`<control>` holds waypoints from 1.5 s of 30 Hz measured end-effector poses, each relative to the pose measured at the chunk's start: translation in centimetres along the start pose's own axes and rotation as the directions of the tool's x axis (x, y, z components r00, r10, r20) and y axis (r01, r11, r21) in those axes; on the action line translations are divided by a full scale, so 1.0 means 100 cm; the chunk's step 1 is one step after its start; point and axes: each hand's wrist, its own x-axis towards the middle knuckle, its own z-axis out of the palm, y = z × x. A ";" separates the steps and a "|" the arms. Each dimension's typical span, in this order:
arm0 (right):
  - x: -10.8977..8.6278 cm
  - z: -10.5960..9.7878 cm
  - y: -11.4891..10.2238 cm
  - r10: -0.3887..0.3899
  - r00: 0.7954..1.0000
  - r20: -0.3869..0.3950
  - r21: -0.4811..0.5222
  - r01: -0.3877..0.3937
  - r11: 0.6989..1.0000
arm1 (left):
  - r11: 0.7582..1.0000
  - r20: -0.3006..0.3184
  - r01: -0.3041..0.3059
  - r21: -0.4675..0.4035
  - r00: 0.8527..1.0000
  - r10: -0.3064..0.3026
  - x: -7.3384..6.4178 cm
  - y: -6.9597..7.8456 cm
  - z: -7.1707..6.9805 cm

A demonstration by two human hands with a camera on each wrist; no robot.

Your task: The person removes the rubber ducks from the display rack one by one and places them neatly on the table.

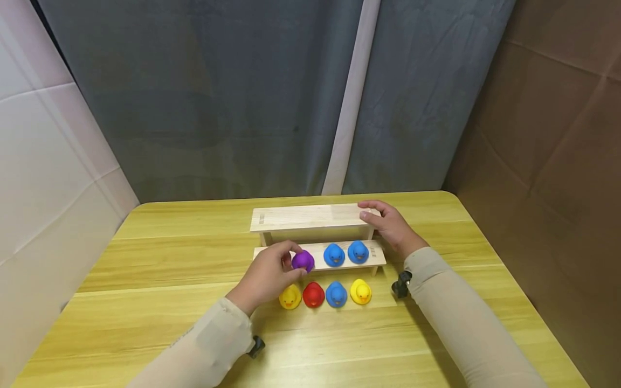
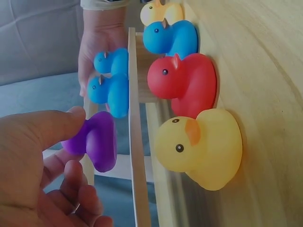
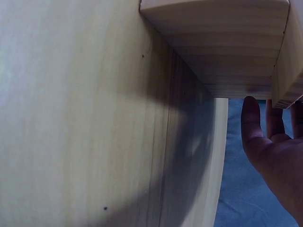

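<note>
Right, the left grip (image 1: 271, 272) has the purple duck (image 1: 303, 261), pinched between thumb and fingers, and it's up at the left part of the lower wooden shelf (image 1: 377, 257). In the left wrist view its base looks just off the board; whether any part touches, I can't tell. Two blue ducks (image 1: 334, 255) sit on that same shelf, side by side toward its right end, to the right of the purple one.

Over to the right grip (image 1: 393, 229): thumb at the front, fingers toward the back, it's holding the right end of the upper wooden shelf (image 1: 310, 216). That shelf stands higher and behind the lower one.

Down in front, a row of four on the surface (image 1: 170, 269): yellow duck (image 1: 290, 297) at the left, close below the left grip, then a red duck (image 1: 313, 295), a blue duck (image 1: 336, 295), and another yellow duck (image 1: 361, 292) on the right. Pale sleeves (image 1: 213, 339) cover both forearms, with a grey curtain (image 1: 218, 108) hanging behind it all.
</note>
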 end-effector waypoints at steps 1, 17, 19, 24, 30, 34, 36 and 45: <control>0.000 0.000 0.000 -0.001 1.000 0.001 0.001 0.001 1.000 | 1.000 0.001 0.000 -0.003 1.000 0.000 -0.001 0.000 0.000; 0.001 0.000 -0.001 0.005 1.000 -0.003 0.008 -0.005 1.000 | 1.000 0.008 -0.007 -0.015 1.000 0.007 -0.016 0.003 -0.001; 0.001 0.000 -0.001 0.005 1.000 -0.003 0.004 -0.005 1.000 | 1.000 0.008 -0.014 -0.018 1.000 0.014 -0.019 0.003 -0.001; 0.001 0.000 -0.001 0.004 1.000 -0.002 0.006 -0.004 1.000 | 0.999 0.015 -0.035 -0.031 0.999 0.035 -0.026 0.003 0.001; 0.001 0.000 0.000 0.008 1.000 -0.006 0.015 -0.008 1.000 | 0.998 0.026 -0.036 -0.049 0.999 0.037 -0.034 0.003 0.003; 0.000 0.000 -0.001 0.008 1.000 -0.003 0.012 -0.007 1.000 | 0.998 0.023 -0.041 -0.037 0.999 0.042 -0.039 0.003 0.005; -0.001 0.000 -0.001 0.009 1.000 -0.004 0.009 -0.009 1.000 | 0.999 0.022 -0.043 -0.026 0.999 0.044 -0.042 0.002 0.005; 0.000 0.000 0.001 -0.003 1.000 0.001 0.011 0.003 1.000 | 0.998 0.036 -0.070 0.005 0.997 0.070 -0.052 -0.002 0.008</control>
